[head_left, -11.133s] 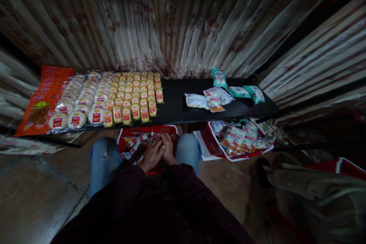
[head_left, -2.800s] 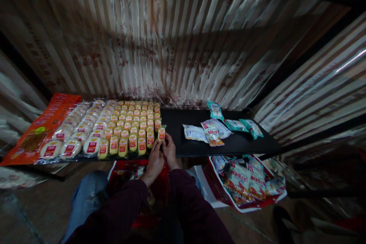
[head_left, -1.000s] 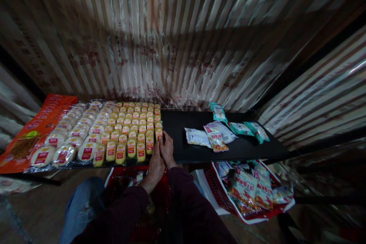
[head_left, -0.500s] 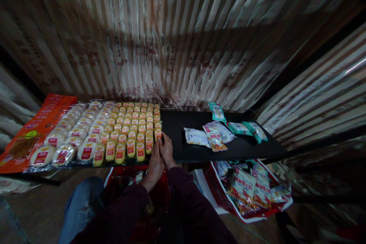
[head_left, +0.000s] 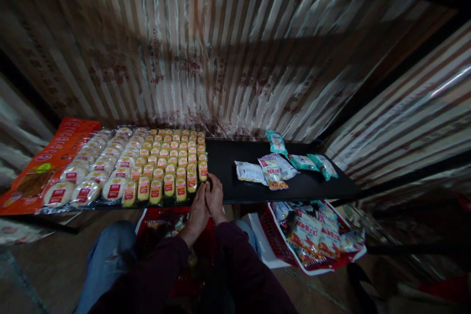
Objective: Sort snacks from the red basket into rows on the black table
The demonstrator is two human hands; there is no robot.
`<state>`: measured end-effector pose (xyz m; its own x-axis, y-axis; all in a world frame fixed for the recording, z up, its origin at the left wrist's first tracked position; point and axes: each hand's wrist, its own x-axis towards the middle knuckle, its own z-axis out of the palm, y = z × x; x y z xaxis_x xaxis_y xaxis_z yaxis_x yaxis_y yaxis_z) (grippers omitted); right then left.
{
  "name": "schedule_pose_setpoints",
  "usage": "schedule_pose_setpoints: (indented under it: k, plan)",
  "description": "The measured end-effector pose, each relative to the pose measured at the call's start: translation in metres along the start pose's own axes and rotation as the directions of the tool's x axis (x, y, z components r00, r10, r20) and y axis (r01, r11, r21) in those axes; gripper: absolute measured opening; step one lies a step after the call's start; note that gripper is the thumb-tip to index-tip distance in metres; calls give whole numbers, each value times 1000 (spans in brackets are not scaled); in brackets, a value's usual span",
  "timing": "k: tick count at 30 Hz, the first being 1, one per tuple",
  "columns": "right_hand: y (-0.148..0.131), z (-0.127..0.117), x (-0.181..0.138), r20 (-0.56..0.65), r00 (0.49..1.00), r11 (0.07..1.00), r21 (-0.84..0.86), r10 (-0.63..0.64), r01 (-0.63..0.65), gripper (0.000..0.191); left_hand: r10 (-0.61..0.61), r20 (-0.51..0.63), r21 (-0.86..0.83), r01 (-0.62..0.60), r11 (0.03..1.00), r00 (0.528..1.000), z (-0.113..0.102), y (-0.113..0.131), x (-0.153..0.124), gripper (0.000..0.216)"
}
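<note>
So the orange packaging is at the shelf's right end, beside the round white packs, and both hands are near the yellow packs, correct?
No, the head view shows the orange packaging at the shelf's left end, beside the round white packs. The left hand and right hand are indeed near the yellow packs.

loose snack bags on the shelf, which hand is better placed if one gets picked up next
Probably the right hand: it sits nearer the loose snack bags, with the left hand beyond it, farther from them.
</note>
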<state>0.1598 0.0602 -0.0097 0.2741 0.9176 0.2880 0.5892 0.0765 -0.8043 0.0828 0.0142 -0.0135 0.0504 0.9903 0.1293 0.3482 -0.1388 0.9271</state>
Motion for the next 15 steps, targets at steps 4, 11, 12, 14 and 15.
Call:
schedule_pose_setpoints:
  k: [4, 11, 12, 14, 15]
  plan:
    - [-1, -6, -20, -12, 1000, 999, 39, -24, 25, 40, 61, 59, 89, -66, 994, 996, -2, -11, -18, 58]
    - [1, -17, -78, -4, 997, 982, 169, -82, 82, 33, 152, 213, 221, -200, 955, 965, -17, -16, -54, 56]
    - [4, -15, -90, 9, 997, 983, 168, -76, 73, 32, 123, 235, 241, -180, 954, 964, -21, -18, -61, 55]
    - [11, -7, -113, 72, 997, 991, 134, -23, 13, 32, 18, 257, 280, -92, 956, 966, -28, -28, -79, 53]
    - [15, -2, -124, 129, 991, 995, 92, 32, -44, 32, -52, 259, 292, -27, 956, 964, -31, -34, -88, 51]
